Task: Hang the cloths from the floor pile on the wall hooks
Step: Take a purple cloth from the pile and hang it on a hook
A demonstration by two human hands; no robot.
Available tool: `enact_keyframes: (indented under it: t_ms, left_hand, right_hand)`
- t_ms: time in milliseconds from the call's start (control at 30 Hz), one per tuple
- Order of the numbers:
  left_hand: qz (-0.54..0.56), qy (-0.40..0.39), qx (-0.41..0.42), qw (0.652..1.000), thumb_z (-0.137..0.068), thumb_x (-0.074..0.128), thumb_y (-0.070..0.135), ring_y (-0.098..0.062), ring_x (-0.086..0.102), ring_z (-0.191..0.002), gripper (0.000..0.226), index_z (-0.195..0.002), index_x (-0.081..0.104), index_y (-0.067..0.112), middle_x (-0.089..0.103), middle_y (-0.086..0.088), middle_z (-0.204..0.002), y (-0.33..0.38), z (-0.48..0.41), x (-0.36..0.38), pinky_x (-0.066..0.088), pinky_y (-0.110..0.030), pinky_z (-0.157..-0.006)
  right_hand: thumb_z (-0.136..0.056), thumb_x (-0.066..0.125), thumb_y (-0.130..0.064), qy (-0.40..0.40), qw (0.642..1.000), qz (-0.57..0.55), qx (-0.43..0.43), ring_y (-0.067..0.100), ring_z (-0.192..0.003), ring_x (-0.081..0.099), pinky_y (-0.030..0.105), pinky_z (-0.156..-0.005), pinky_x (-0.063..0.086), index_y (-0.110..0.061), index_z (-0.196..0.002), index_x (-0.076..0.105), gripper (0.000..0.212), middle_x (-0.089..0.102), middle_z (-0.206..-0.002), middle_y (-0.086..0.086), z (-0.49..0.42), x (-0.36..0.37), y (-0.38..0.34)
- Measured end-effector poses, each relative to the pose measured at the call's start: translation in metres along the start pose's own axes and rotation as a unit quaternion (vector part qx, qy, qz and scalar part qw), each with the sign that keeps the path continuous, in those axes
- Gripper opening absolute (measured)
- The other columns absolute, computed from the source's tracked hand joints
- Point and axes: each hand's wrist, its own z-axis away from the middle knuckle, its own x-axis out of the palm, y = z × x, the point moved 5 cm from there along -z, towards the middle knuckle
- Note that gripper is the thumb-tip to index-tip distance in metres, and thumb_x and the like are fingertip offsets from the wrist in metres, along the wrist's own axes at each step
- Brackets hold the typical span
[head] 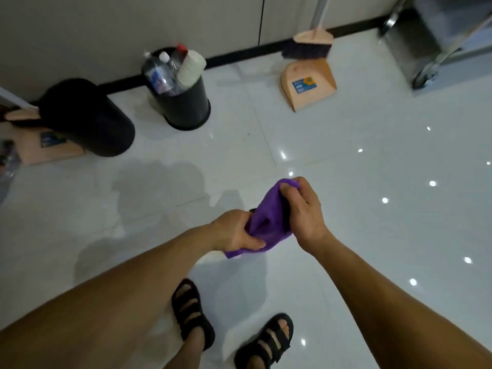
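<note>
Above the glossy tiled floor, the purple cloth is held clear of the ground between both hands, in front of the person's sandalled feet.

**State of the hands.** The left hand pinches the lower part of the cloth between thumb and fingers. The right hand grips the upper end, fingers curled round bunched fabric.

**Handling properties (judged).** The cloth hangs limp and folds on itself between the two grips. Expect it to be light, soft and without stiffness. It is not fragile. Its nap probably resists slipping, so a light pinch should be enough.

**Where to take hold.** Grip a corner or the top edge and let the rest drape. No hanging loop can be made out. If there is none, a bunched corner or the mid-fold should go over the hook.

**Not in view.** Neither the wall hooks nor the floor pile can be seen.

**Surroundings.** A black bin holding bottles, a dustpan and a broom stand along the wall, well apart from the cloth.
</note>
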Motion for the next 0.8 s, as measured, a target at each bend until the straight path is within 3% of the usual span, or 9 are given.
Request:
enact_keyframes:
  t_ms: [100,233,333,400,533,600,700,800]
  left_hand:
    - [0.036,0.076,-0.008,0.996,-0.073,0.078,0.033,-0.008,0.056,-0.056,0.032,-0.079,0.049,0.019,0.057,0.005,-0.07,0.044,0.062,-0.064,0.041,-0.019,-0.049]
    - [0.227,0.139,0.01,0.964,-0.079,0.07,0.013,-0.022,0.066,-0.086,0.036,-0.109,0.052,0.019,0.066,-0.004,-0.099,0.104,0.147,-0.145,0.054,-0.034,-0.067]
    - [0.309,0.15,0.072,0.936,-0.068,0.058,0.01,-0.024,0.056,-0.069,0.023,-0.091,0.058,0.009,0.059,-0.009,-0.076,0.168,0.211,-0.2,0.045,-0.027,-0.055]
    - [0.355,0.145,0.125,0.915,-0.062,0.053,0.01,-0.025,0.048,-0.069,0.031,-0.093,0.056,0.008,0.05,-0.014,-0.079,0.212,0.256,-0.236,0.037,-0.026,-0.054]
    - [0.452,0.139,0.205,0.857,-0.067,0.048,0.014,-0.027,0.054,-0.07,0.026,-0.089,0.057,0.004,0.055,-0.015,-0.08,0.266,0.345,-0.304,0.046,-0.032,-0.066]
    - [0.489,0.158,0.249,0.821,-0.078,0.044,0.014,-0.025,0.057,-0.07,0.018,-0.082,0.06,0.008,0.059,-0.012,-0.078,0.277,0.386,-0.336,0.048,-0.03,-0.065]
    - [0.513,0.224,0.289,0.776,-0.088,0.053,0.025,-0.021,0.059,-0.076,0.015,-0.093,0.059,0.013,0.06,-0.009,-0.086,0.262,0.428,-0.374,0.047,-0.032,-0.073]
    - [0.434,0.302,0.229,0.817,-0.074,0.069,0.047,-0.022,0.059,-0.092,0.05,-0.113,0.063,0.016,0.063,-0.006,-0.099,0.216,0.446,-0.382,0.046,-0.037,-0.086]
  right_hand:
    - [-0.093,0.053,-0.034,0.02,0.998,0.017,-0.051,0.011,-0.073,0.052,0.033,-0.069,0.044,-0.02,-0.084,0.052,0.016,0.056,-0.079,-0.006,0.016,-0.012,-0.107]
    - [-0.096,0.055,-0.033,0.005,0.994,-0.013,-0.107,0.017,-0.084,0.057,0.036,-0.073,0.048,-0.021,-0.093,0.055,0.013,0.061,-0.09,-0.001,0.048,-0.008,-0.232]
    - [-0.084,0.073,-0.024,-0.077,0.974,-0.11,-0.182,0.027,-0.092,0.064,0.041,-0.081,0.054,-0.016,-0.101,0.061,0.023,0.067,-0.097,0.007,0.076,0.007,-0.317]
    - [-0.075,0.08,-0.021,-0.17,0.953,-0.112,-0.223,0.028,-0.1,0.067,0.039,-0.085,0.056,-0.022,-0.104,0.067,0.031,0.07,-0.104,0.007,0.094,0.027,-0.36]
    - [-0.061,0.089,-0.03,-0.288,0.941,0.036,-0.171,0.012,-0.105,0.067,0.022,-0.082,0.054,-0.032,-0.112,0.065,0.056,0.071,-0.113,-0.005,0.123,0.083,-0.401]
    - [-0.057,0.091,-0.035,-0.302,0.937,0.095,-0.151,0.012,-0.103,0.067,0.025,-0.086,0.053,-0.027,-0.112,0.064,0.062,0.072,-0.11,-0.005,0.132,0.112,-0.415]
    - [-0.062,0.087,-0.029,-0.288,0.944,0.062,-0.146,0.02,-0.097,0.07,0.032,-0.08,0.057,-0.026,-0.104,0.066,0.047,0.073,-0.101,0.0,0.147,0.151,-0.448]
    - [-0.074,0.08,-0.028,-0.241,0.958,-0.026,-0.154,0.027,-0.097,0.07,0.038,-0.079,0.058,-0.017,-0.103,0.068,0.033,0.074,-0.101,0.008,0.162,0.181,-0.49]
